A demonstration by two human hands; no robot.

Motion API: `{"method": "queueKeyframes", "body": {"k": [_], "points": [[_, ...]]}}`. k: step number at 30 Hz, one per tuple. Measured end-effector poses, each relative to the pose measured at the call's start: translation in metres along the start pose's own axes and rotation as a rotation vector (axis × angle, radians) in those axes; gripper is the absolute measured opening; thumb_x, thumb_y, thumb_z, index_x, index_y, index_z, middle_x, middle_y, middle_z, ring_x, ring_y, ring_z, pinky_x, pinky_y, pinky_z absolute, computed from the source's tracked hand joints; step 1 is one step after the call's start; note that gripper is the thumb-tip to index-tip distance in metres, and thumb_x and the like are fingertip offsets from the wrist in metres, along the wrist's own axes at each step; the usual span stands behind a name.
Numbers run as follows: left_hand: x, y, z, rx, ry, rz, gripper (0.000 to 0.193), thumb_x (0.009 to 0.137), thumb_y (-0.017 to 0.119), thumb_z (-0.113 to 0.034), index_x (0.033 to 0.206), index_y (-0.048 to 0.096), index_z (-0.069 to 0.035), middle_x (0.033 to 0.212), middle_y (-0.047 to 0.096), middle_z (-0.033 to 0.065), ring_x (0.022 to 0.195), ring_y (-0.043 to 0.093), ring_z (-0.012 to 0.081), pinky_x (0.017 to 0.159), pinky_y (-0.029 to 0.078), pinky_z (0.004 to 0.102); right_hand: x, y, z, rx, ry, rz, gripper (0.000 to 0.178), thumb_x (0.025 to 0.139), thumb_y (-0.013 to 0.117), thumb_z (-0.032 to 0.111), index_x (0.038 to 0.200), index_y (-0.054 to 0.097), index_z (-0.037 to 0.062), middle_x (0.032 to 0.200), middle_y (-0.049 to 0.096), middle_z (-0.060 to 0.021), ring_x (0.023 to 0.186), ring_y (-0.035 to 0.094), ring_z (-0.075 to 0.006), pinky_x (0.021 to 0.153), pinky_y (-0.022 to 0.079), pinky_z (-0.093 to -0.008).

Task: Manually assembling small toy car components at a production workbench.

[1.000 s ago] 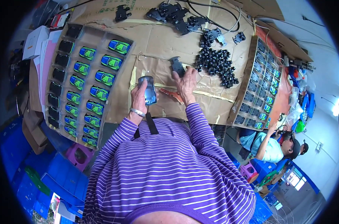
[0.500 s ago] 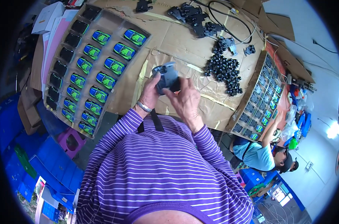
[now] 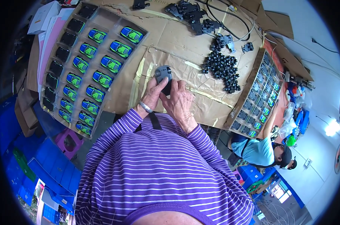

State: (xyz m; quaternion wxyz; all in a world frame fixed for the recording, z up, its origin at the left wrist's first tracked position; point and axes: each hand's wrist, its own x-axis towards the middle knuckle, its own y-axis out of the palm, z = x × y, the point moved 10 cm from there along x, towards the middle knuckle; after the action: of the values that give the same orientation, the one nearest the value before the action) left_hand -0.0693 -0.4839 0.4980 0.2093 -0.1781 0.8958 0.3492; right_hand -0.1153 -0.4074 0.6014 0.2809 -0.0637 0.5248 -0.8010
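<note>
Both hands gripped the grey toy-car body (image 3: 163,77), its long axis pointing away: left hand (image 3: 152,94) beneath-left, right hand (image 3: 179,100) apparently steadying its nearer end.

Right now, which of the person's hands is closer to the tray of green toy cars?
Left. The left hand is on the tray's side; the right hand lies farther away.

Grey toy car body (image 3: 163,74) lower half hidden by fingers (image 3: 166,90).
</note>
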Motion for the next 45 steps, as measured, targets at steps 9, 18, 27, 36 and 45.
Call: {"method": "queueKeyframes", "body": {"k": [9, 18, 27, 36, 45], "points": [[-0.003, 0.007, -0.013, 0.031, 0.044, 0.068, 0.040, 0.095, 0.064, -0.024, 0.128, 0.053, -0.003, 0.109, 0.061, 0.0041, 0.097, 0.060, 0.0114, 0.086, 0.051, 0.0275, 0.006, -0.024, -0.019, 0.186, -0.294, -0.174, 0.047, 0.080, 0.079, 0.027, 0.115, 0.064, -0.0001, 0.104, 0.061, -0.0176, 0.083, 0.064, -0.0284, 0.065, 0.053, -0.0381], [-0.017, 0.032, -0.022, 0.248, 0.083, 0.225, 0.056, 0.100, 0.059, -0.031, 0.141, 0.033, -0.002, 0.125, 0.053, 0.0100, 0.112, 0.056, 0.0149, 0.095, 0.050, 0.0296, 0.016, 0.032, -0.065, 1.235, 0.285, 0.282, 0.031, 0.093, 0.070, 0.024, 0.112, 0.064, 0.0003, 0.087, 0.067, -0.0012, 0.077, 0.060, -0.0074, 0.066, 0.050, -0.0233], [-0.028, 0.043, -0.031, 0.451, 0.160, 0.253, 0.051, 0.101, 0.056, -0.028, 0.140, 0.035, -0.002, 0.122, 0.055, 0.0116, 0.113, 0.057, 0.0175, 0.095, 0.049, 0.0305, 0.001, 0.011, -0.060, 0.821, 0.240, 0.101, 0.033, 0.090, 0.071, 0.023, 0.106, 0.061, -0.0041, 0.080, 0.066, -0.0109, 0.074, 0.062, -0.0144, 0.068, 0.051, -0.0303], [-0.041, 0.061, -0.056, 0.633, 0.272, 0.304, 0.049, 0.099, 0.059, -0.023, 0.138, 0.040, -0.001, 0.118, 0.059, 0.0146, 0.106, 0.061, 0.0215, 0.091, 0.050, 0.0326, -0.012, 0.005, -0.071, 1.176, 0.195, -0.059, 0.031, 0.088, 0.072, 0.021, 0.107, 0.064, -0.0029, 0.094, 0.069, -0.0111, 0.087, 0.066, -0.0180, 0.080, 0.052, -0.0320], [-0.058, 0.067, -0.056, 0.688, 0.292, 0.351, 0.049, 0.098, 0.057, -0.017, 0.140, 0.036, -0.001, 0.116, 0.058, 0.0177, 0.106, 0.061, 0.0272, 0.090, 0.050, 0.0368, -0.002, -0.040, -0.038, 0.807, -0.025, 0.151, 0.030, 0.087, 0.074, 0.017, 0.107, 0.061, -0.0021, 0.095, 0.067, -0.0103, 0.094, 0.063, -0.0170, 0.083, 0.050, -0.0319]]}}
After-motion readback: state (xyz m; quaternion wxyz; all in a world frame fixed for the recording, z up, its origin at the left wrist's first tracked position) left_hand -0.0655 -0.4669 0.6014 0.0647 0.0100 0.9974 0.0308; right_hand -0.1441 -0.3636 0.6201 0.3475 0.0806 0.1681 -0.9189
